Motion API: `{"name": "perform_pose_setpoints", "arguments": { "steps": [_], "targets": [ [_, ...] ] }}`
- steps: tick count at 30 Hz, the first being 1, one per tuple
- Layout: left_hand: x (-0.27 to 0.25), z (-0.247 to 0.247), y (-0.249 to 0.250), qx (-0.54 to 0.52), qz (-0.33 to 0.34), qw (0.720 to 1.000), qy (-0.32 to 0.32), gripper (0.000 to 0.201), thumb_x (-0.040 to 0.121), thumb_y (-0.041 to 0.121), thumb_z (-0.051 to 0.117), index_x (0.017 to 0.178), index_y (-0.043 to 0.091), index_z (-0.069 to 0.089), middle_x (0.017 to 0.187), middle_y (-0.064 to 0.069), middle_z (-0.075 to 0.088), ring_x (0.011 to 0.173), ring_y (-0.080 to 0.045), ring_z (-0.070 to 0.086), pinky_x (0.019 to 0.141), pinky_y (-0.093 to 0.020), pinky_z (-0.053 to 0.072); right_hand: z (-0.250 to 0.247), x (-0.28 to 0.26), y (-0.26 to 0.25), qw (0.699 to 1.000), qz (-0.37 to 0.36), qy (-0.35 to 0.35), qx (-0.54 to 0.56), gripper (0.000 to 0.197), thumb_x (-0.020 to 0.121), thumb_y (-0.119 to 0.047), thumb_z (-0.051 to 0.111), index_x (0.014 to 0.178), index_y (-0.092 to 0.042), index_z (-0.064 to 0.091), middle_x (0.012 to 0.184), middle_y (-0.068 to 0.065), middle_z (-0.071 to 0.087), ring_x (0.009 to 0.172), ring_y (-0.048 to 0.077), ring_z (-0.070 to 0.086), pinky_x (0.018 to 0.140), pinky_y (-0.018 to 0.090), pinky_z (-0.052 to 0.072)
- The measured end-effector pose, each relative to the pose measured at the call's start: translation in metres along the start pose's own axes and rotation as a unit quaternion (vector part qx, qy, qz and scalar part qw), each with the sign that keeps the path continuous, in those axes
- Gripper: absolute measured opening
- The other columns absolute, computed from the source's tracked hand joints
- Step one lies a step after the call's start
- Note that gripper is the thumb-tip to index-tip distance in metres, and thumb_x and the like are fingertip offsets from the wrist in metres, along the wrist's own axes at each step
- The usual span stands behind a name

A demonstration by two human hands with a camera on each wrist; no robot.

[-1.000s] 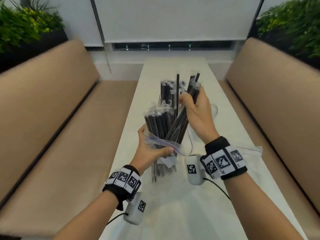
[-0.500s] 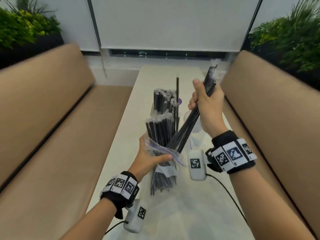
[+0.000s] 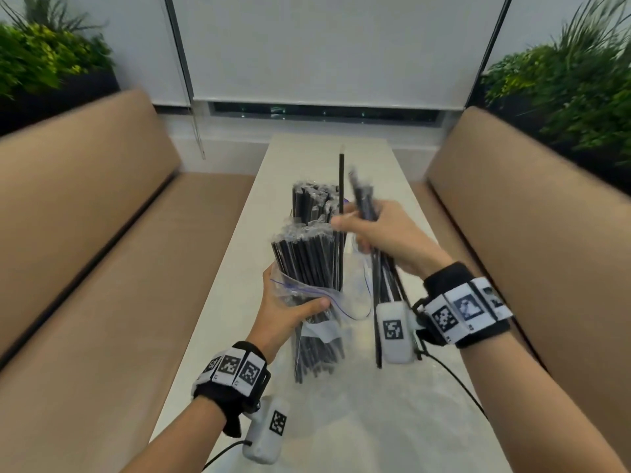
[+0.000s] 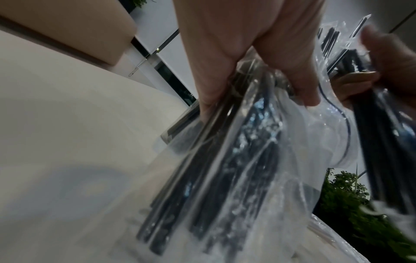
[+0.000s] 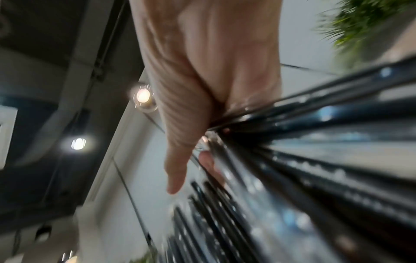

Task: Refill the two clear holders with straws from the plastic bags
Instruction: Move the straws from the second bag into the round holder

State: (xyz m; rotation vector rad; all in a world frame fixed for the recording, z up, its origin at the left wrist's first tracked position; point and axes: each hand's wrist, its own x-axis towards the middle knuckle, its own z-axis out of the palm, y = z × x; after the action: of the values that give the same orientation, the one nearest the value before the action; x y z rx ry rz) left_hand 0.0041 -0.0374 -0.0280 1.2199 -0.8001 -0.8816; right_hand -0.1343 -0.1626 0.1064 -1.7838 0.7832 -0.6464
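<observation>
So the left hand (image 3: pixel 288 314) has its grip wrapped around a crinkly clear plastic zip bag (image 3: pixel 309 295) stuffed with black wrapped straws (image 3: pixel 307 257), holding it upright above the long pale counter (image 3: pixel 246 268). The straws poke out the open top of the bag, and from the left wrist view you can see fingers (image 4: pixel 216 74) and thumb squeezing the plastic against them.

The right hand (image 3: pixel 386 233) is just beside it, its grip clenched on a separate smaller bunch of black straws (image 3: pixel 386 285) that hangs down past the wrist, tilted a bit. It's blurry, so no way to count them.

Behind the bag there's a clear holder packed with more black straws (image 3: pixel 316 203), standing on the counter, with one straw sticking up taller than the rest. Another clear holder (image 3: pixel 358 264) seems to sit under the right hand, but it's hard to make out.

Tan cushioned benches (image 3: pixel 102 250) run along both sides of the counter.
</observation>
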Motion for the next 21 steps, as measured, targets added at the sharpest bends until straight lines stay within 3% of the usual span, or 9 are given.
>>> {"name": "perform_pose_setpoints", "arguments": {
  "steps": [3,7,9,11,13,16,17,19,21],
  "targets": [
    [-0.001,0.0,0.002,0.002,0.01,1.0,-0.007,0.097,0.068,-0.002,0.084,0.143,0.03,0.03,0.129,0.018,0.057,0.111,0.009,0.061,0.083,-0.014,0.054,0.016,0.001,0.013,0.998,-0.02,0.009,-0.066,0.024,0.081,-0.028,0.078,0.079,-0.007,0.068,0.047,-0.009,0.049,0.045,0.011,0.043,0.049,0.025,0.038],
    [-0.005,-0.003,0.002,0.002,0.012,1.0,0.003,0.092,0.069,-0.006,0.081,0.137,0.033,0.033,0.129,0.007,0.059,0.108,0.002,0.065,0.081,-0.014,0.054,0.009,0.009,0.005,0.994,-0.051,0.037,-0.085,0.024,0.086,-0.034,0.073,0.074,-0.013,0.067,0.05,-0.011,0.048,0.046,0.009,0.044,0.053,0.027,0.037],
    [-0.006,-0.005,0.002,-0.002,0.011,1.0,0.008,0.089,0.071,-0.01,0.078,0.134,0.033,0.033,0.124,0.006,0.06,0.1,0.005,0.067,0.075,-0.012,0.054,0.003,0.011,-0.004,0.992,-0.073,0.055,-0.084,0.026,0.089,-0.034,0.069,0.07,-0.015,0.064,0.05,-0.015,0.05,0.046,0.001,0.045,0.054,0.02,0.038],
    [-0.007,-0.007,0.001,-0.006,0.009,1.0,0.009,0.089,0.071,-0.011,0.078,0.134,0.033,0.033,0.124,0.003,0.061,0.098,0.004,0.068,0.074,-0.013,0.054,-0.002,0.014,-0.011,0.991,-0.085,0.077,-0.075,0.025,0.091,-0.032,0.067,0.071,-0.017,0.062,0.058,-0.018,0.058,0.057,-0.001,0.053,0.059,0.021,0.045],
    [-0.007,-0.008,0.0,-0.009,0.006,1.0,0.011,0.088,0.07,-0.011,0.079,0.131,0.036,0.035,0.124,0.002,0.062,0.098,0.002,0.069,0.074,-0.013,0.054,-0.006,0.019,-0.015,0.991,-0.079,0.095,-0.048,0.027,0.092,-0.033,0.065,0.089,-0.006,0.064,0.08,-0.003,0.064,0.075,0.014,0.061,0.071,0.038,0.056],
    [-0.007,-0.007,-0.001,-0.011,-0.003,1.0,0.02,0.087,0.069,-0.009,0.079,0.125,0.041,0.036,0.119,0.007,0.062,0.1,0.001,0.068,0.077,-0.016,0.056,-0.001,0.017,-0.012,0.992,-0.08,0.097,0.003,0.037,0.093,-0.034,0.063,0.1,0.002,0.061,0.1,0.022,0.07,0.092,0.032,0.069,0.087,0.048,0.055],
    [-0.006,-0.007,-0.001,-0.016,-0.008,0.999,0.027,0.087,0.068,-0.006,0.081,0.128,0.038,0.037,0.121,0.003,0.063,0.105,-0.006,0.068,0.082,-0.021,0.057,0.003,0.015,-0.009,0.992,-0.083,0.093,0.005,0.032,0.093,-0.033,0.064,0.096,0.0,0.061,0.099,0.023,0.07,0.091,0.033,0.069,0.084,0.046,0.055],
    [-0.005,-0.007,-0.001,-0.034,-0.02,0.998,0.044,0.089,0.066,0.001,0.084,0.134,0.032,0.036,0.125,-0.006,0.064,0.11,-0.016,0.068,0.093,-0.034,0.056,0.015,0.008,0.002,0.994,-0.085,0.073,0.004,0.016,0.089,-0.027,0.069,0.091,-0.015,0.059,0.087,0.005,0.069,0.081,0.016,0.069,0.074,0.031,0.055],
    [-0.004,-0.006,0.001,-0.049,-0.023,0.997,0.048,0.089,0.065,0.006,0.085,0.136,0.03,0.036,0.126,-0.008,0.065,0.112,-0.021,0.067,0.098,-0.043,0.053,0.025,0.001,0.015,0.995,-0.088,0.041,0.004,0.019,0.085,-0.023,0.075,0.096,-0.022,0.059,0.086,-0.009,0.068,0.081,0.003,0.067,0.075,0.022,0.054]
  ]
}}
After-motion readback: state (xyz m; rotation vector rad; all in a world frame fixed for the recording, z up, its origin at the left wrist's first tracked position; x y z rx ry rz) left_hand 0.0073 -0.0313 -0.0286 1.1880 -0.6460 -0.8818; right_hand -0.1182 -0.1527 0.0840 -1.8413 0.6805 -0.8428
